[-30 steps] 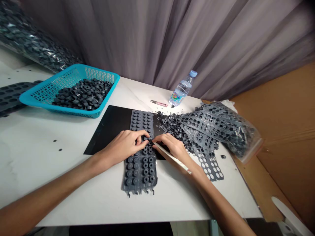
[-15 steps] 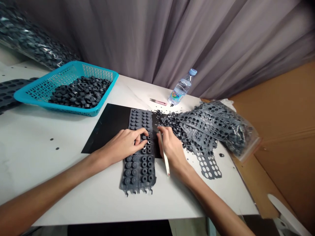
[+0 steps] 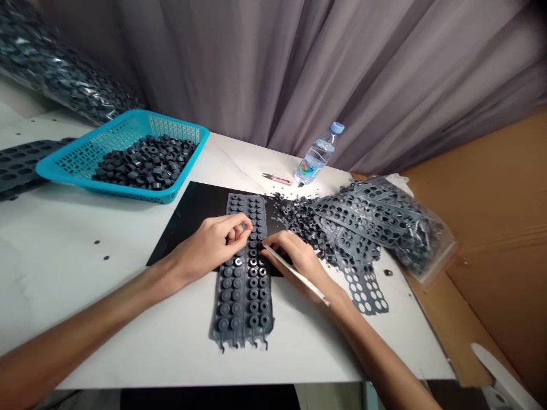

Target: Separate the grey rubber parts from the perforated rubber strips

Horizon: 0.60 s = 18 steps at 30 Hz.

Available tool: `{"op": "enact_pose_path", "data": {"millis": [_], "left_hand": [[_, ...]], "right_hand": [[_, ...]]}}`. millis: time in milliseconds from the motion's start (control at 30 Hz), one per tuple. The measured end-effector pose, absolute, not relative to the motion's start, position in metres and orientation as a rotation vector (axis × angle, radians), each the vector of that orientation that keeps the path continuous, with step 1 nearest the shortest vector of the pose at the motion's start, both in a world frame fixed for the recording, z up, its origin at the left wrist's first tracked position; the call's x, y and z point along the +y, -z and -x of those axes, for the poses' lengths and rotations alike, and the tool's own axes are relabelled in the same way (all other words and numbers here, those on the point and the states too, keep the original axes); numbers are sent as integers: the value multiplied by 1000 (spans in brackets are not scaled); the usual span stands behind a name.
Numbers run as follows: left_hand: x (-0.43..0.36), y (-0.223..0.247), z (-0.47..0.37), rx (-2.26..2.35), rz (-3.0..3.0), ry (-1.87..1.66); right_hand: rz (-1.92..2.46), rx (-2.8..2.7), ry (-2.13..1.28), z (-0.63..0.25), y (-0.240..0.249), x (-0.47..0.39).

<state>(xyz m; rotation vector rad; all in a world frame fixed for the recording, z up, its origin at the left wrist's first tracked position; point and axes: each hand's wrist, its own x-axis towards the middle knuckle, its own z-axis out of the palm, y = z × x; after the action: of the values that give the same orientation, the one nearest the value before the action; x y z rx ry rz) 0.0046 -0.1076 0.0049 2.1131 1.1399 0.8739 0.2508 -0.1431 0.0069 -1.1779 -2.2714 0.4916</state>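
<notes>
A grey rubber sheet (image 3: 244,296) with rows of round moulded studs lies lengthwise before me, its upper part over a black mat (image 3: 183,219). Several rows on its right side show open holes in their tops. My left hand (image 3: 216,242) rests over the sheet's left side, thumb and forefinger pinched together; what is between them, if anything, is too small to make out. Closed around a thin white stick-like tool (image 3: 301,277), my right hand (image 3: 294,256) is at the sheet's right edge. The tool's tip is hidden by the fingers near the studs.
A blue basket (image 3: 171,195) of black rubber rings stands at left, before a large bag (image 3: 64,80) of dark pieces. On the right lie a pile of loose rings (image 3: 305,219), punched sheets (image 3: 350,213) and a clear bag (image 3: 427,245). Pink snips (image 3: 277,179) and a water bottle (image 3: 318,154) are behind.
My right hand has come left and down to the sheet's edge, and the white tool has tilted flatter. My left hand has drawn back slightly and its fingertips have closed together.
</notes>
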Motion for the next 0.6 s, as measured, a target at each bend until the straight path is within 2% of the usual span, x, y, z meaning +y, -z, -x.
{"op": "enact_pose_path", "data": {"millis": [200, 467, 600], "left_hand": [[-99, 1, 4, 1067, -2252, -661], [-101, 3, 3, 1054, -2269, -664], [-101, 4, 1, 1063, -2293, -673]], "right_hand": [[1083, -2407, -427, -250, -10, -142], [1083, -2470, -285, -248, -5, -140], [1081, -2543, -60, -247, 2, -139]]}}
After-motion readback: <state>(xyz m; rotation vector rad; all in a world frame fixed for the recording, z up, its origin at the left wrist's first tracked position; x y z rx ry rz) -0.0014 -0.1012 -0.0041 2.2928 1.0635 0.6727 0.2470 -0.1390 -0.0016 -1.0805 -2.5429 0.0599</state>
